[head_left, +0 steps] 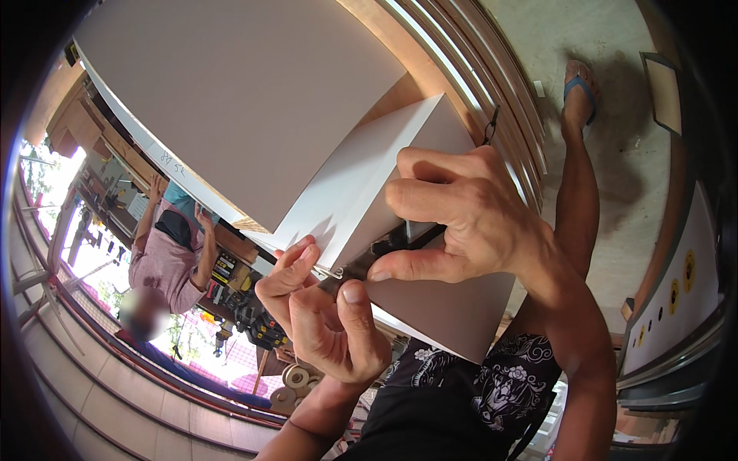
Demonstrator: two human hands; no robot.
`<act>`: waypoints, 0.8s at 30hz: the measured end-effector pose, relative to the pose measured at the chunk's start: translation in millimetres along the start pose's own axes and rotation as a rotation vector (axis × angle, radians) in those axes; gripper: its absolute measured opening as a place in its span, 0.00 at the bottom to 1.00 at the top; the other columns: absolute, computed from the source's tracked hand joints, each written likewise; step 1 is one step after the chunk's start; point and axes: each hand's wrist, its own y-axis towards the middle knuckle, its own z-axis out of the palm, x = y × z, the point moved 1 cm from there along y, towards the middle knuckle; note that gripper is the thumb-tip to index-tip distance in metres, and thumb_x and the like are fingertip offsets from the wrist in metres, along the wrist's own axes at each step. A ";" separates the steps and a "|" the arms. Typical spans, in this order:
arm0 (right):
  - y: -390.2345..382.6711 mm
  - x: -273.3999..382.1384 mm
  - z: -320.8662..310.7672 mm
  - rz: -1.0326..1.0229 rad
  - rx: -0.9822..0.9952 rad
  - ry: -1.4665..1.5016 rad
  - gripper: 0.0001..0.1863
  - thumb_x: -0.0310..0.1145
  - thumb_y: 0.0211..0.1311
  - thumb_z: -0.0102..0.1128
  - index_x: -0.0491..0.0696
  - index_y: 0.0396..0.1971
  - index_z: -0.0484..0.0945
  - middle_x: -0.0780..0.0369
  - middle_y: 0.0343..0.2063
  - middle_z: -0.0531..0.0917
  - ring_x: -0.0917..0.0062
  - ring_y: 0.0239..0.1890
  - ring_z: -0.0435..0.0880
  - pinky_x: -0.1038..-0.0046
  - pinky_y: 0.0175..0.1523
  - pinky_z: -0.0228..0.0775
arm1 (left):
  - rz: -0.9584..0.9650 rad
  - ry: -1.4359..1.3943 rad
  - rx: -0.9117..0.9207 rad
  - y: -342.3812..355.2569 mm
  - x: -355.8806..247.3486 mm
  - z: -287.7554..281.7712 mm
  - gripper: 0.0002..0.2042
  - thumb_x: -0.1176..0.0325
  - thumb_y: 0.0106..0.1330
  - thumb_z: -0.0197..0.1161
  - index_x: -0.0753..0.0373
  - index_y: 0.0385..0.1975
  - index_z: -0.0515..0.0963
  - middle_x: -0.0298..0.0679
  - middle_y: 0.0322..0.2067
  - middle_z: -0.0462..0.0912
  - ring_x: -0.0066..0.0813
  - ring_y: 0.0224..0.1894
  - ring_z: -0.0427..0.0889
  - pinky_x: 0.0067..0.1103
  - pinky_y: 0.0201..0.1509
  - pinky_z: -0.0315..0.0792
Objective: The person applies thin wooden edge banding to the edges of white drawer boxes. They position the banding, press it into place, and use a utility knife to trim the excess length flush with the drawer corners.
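My right hand [480, 219] is closed round a dark, narrow tool [390, 242], its thumb and curled fingers on either side of it. The tool's kind is not clear. At the tool's shiny metal end, the thumb and fingers of my left hand [327, 326] are curled in a pinch. Under the hands is a pale panel [453, 307], partly hidden by them. Behind it, a white board [350, 188] stands at an angle, with finger shadows on it. A large grey-white panel [246, 84] with a raw wood edge fills the upper left.
Stacked long boards [469, 77] curve along the right of the panels. My leg and sandal [580, 88] show on the concrete floor [530, 31]. Another person [173, 246] is at the left by a tool-covered bench [231, 276]. Rolls of tape [290, 388] lie below.
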 end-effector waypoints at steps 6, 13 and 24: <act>-1.3 1.0 -1.3 0.013 0.009 -0.004 0.29 0.64 0.56 0.76 0.52 0.38 0.84 0.63 0.27 0.78 0.66 0.26 0.83 0.61 0.31 0.73 | -0.001 0.011 0.003 1.2 -2.3 1.2 0.12 0.68 0.80 0.56 0.74 0.47 0.78 0.49 0.58 0.77 0.40 0.65 0.69 0.42 0.75 0.61; -0.3 2.3 -0.5 0.009 -0.026 0.007 0.29 0.63 0.58 0.76 0.49 0.37 0.83 0.61 0.25 0.78 0.62 0.26 0.82 0.58 0.33 0.72 | -0.048 0.009 -0.041 1.7 -5.0 4.7 0.12 0.68 0.80 0.57 0.74 0.46 0.77 0.47 0.51 0.75 0.39 0.63 0.71 0.39 0.74 0.60; 0.0 -4.6 5.7 0.042 -0.234 0.193 0.32 0.56 0.60 0.79 0.43 0.24 0.70 0.59 0.18 0.69 0.68 0.21 0.66 0.64 0.29 0.62 | -0.172 -0.262 -0.202 5.1 -12.1 15.5 0.13 0.70 0.74 0.68 0.68 0.48 0.72 0.44 0.52 0.76 0.31 0.57 0.76 0.34 0.73 0.64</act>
